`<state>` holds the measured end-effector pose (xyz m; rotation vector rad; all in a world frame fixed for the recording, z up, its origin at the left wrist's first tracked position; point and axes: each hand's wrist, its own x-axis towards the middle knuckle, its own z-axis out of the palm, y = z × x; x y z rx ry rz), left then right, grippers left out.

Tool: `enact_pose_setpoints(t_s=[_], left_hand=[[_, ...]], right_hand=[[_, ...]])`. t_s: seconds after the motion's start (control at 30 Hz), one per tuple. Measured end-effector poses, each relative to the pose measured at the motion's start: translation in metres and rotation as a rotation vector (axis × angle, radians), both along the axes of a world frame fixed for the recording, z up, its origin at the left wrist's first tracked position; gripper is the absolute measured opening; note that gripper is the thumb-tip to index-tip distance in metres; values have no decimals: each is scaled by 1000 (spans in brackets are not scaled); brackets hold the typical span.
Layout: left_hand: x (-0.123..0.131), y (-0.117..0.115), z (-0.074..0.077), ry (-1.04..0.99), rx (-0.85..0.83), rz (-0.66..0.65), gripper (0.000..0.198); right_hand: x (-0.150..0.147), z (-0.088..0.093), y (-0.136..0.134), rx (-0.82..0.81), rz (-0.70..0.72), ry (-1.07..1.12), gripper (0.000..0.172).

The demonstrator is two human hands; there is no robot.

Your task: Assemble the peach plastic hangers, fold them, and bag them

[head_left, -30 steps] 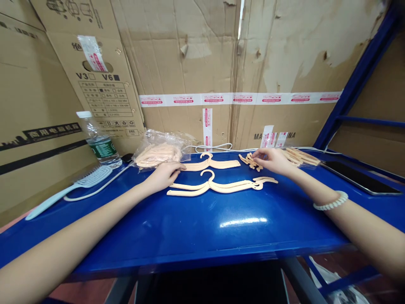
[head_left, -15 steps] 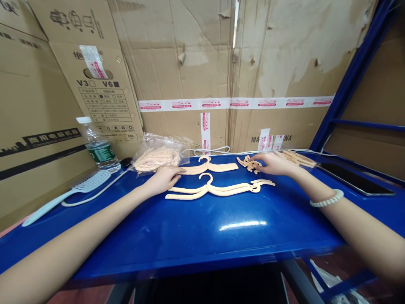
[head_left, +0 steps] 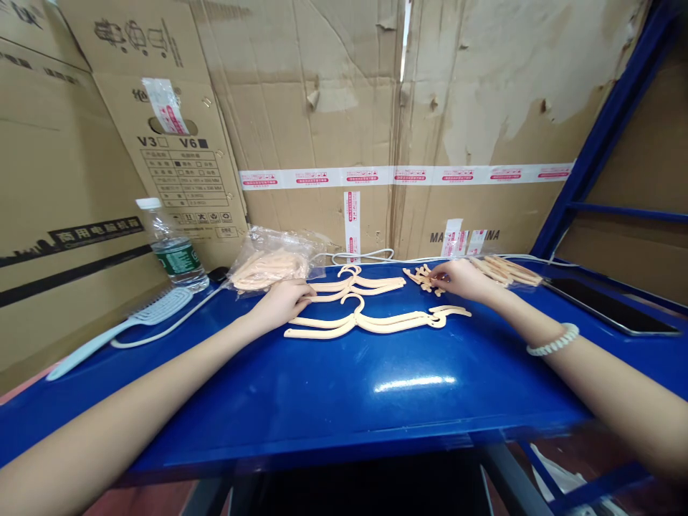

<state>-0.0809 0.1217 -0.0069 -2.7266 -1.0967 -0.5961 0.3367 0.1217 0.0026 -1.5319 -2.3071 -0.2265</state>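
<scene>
Left hand (head_left: 284, 301): lies on the blue tabletop (head_left: 376, 390) with curled fingers over the left arm end of the rear hanger (head_left: 359, 281), thumb along that arm. Contact is plain. Whether the grip is closed on the arm or only resting on it cannot be told.

Right hand (head_left: 463, 279): palm down, fingertips touching the small peach pieces (head_left: 422, 276), a loose heap near the back of the tabletop, right of centre. Grip narrow; whether a piece is pinched cannot be told. A white bead bracelet (head_left: 553, 342) sits on this wrist.

Rear hanger: peach plastic, hook pointing away from the person, flat or nearly flat on the tabletop between the two hands. Its right arm shows doubled, possibly a second hanger beneath.

Front hanger (head_left: 370, 321): same colour and type, lying flat just in front of the rear one, its right end below the right hand. No hand touches it.

Surroundings:
- Clear plastic bag (head_left: 269, 259) of peach parts, just behind the left hand.
- Bundle of peach strips (head_left: 508, 270), just right of the right hand.
- White cable (head_left: 365, 254) along the back edge.
- Water bottle (head_left: 173, 247), upright, at the far left corner.
- Light blue hairbrush (head_left: 126, 324), lying flat in front of the bottle.
- Dark flat screen device (head_left: 607, 304), at the right edge.
- Cardboard boxes (head_left: 322, 107), standing as a wall behind and to the left.
</scene>
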Motion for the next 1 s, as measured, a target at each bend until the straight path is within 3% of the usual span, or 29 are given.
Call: enact_pose_setpoints(t_s=[0.23,0.33,0.43,0.53,0.77,1.0], left_hand=[[1,-10,7,-33,16,0,15],[1,-15,10,-47,25,13,13],[1,-20,14,-64,41,53,11],[3,-25,16,-99,45,75,8],[10,-38,16,-244,-113,45,4],[13,-44,12,-232,-57,-13,9]], right_hand=[[2,6,-7,204,-121,174,21],[0,10,-13,209,-151,469,17],[-8,13,-23,107,-58,877,12],[-22,16,-34,46,56,1116,19],[-41,11,-46,-114,137,1214,39],[-43,2,-47,-268,111,1313,52]])
